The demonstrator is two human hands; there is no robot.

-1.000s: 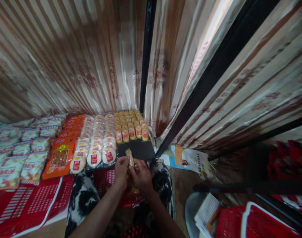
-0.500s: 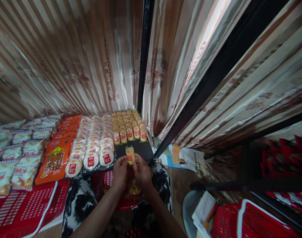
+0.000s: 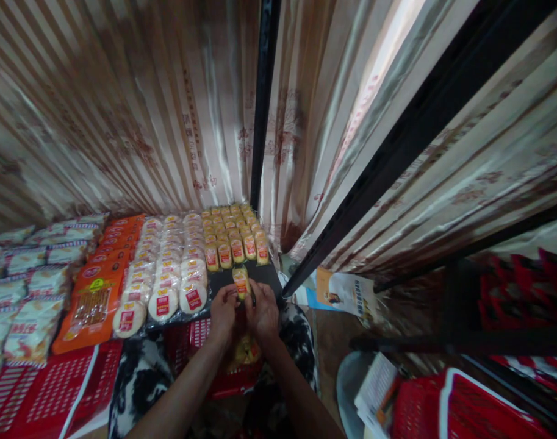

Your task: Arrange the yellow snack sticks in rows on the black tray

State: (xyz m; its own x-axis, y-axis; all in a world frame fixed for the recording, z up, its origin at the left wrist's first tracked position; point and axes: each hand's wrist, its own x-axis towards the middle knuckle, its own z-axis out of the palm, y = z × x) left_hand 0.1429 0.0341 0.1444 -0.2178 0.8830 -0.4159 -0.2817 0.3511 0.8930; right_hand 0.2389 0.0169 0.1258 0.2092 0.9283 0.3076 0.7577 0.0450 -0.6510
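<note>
A small yellow wrapped snack cake (image 3: 241,283) with a red label stands tilted between my two hands, over the front of the dark shelf (image 3: 221,280). My left hand (image 3: 225,311) pinches it from the left side. From the right, my right hand (image 3: 262,310) has its fingers closed on the same cake. Just beyond are rows of matching yellow snack cakes (image 3: 237,249), standing upright. Left of them are rows of round white wrapped crackers (image 3: 163,303). Below my hands, a red basket (image 3: 232,383) holds more yellow packs, partly hidden by my forearms.
Orange snack bags (image 3: 91,299) and pale snack bags (image 3: 33,329) lie farther left, above a red basket (image 3: 44,390). A black metal post (image 3: 333,241) slants up on the right. Another red basket (image 3: 420,402) stands at lower right. A patterned curtain (image 3: 168,122) hangs behind.
The view has shifted slightly, so the goods on the left sit a little lower and farther left. Both hands keep the snack cake, now closer to the upright rows.
</note>
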